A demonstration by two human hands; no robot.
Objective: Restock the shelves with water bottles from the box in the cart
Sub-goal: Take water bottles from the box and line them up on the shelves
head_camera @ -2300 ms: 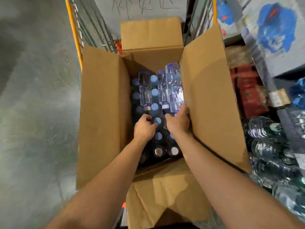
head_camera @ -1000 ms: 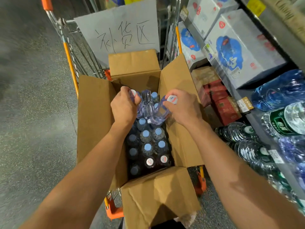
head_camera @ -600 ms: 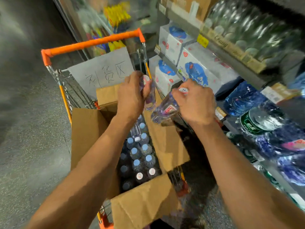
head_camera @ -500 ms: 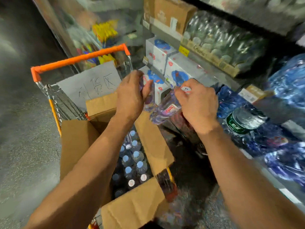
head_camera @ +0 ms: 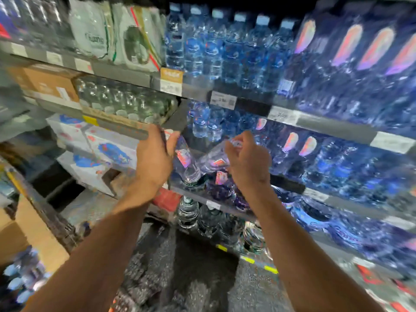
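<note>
Before the middle shelf (head_camera: 333, 129) | left hand (head_camera: 153, 163) grasps a bottle (head_camera: 186, 163) | right hand (head_camera: 247, 163) grasps another bottle (head_camera: 213, 158) | likely light, slick, thin-walled; grasp mid-body.

Your left hand (head_camera: 155, 163) grips one bottle (head_camera: 185, 162) by its top and your right hand (head_camera: 249, 163) grips another bottle (head_camera: 213, 158), both tilted, raised before the blurred shelves (head_camera: 333, 127) stocked with blue-tinted bottles, with the box (head_camera: 24, 233) at lower left.
</note>
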